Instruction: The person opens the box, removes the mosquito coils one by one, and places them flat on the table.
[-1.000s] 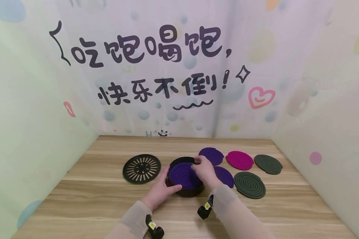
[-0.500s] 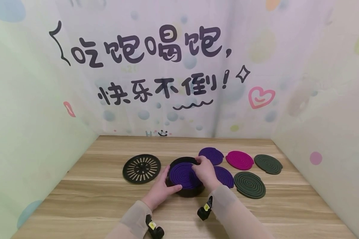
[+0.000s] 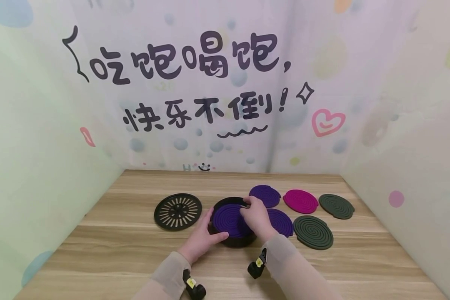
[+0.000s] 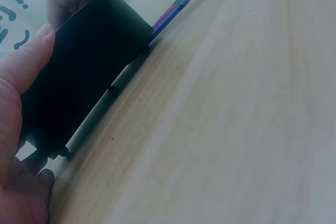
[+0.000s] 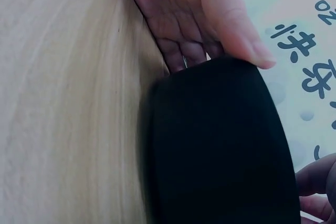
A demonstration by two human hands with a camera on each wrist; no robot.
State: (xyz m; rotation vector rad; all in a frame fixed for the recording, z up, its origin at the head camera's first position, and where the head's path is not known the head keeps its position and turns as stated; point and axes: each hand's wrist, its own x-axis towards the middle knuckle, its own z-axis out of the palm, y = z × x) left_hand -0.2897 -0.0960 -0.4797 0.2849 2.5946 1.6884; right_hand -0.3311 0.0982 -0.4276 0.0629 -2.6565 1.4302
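A purple spiral mosquito coil (image 3: pixel 228 221) lies in the opening of a black round box (image 3: pixel 237 241) on the table. My left hand (image 3: pixel 200 241) grips the box at its left, thumb over the near rim and the other fingers along the side; the left wrist view shows the thumb against the black wall (image 4: pixel 89 72). At the right of the opening, my right hand (image 3: pixel 256 214) has its fingers bent over the rim and pinches the purple coil's edge, which it partly hides. In the right wrist view, the box wall (image 5: pixel 226 140) fills the lower middle.
A black slotted lid (image 3: pixel 178 211) lies left of the box. To the right lie two more purple coils (image 3: pixel 264 196), a pink coil (image 3: pixel 301 201) and two dark green coils (image 3: pixel 313 232). A printed cloth wall (image 3: pixel 195 146) closes off the table's back.
The right hand has shifted very slightly at the coil's edge. The left hand, the box and the other coils have stayed in place.
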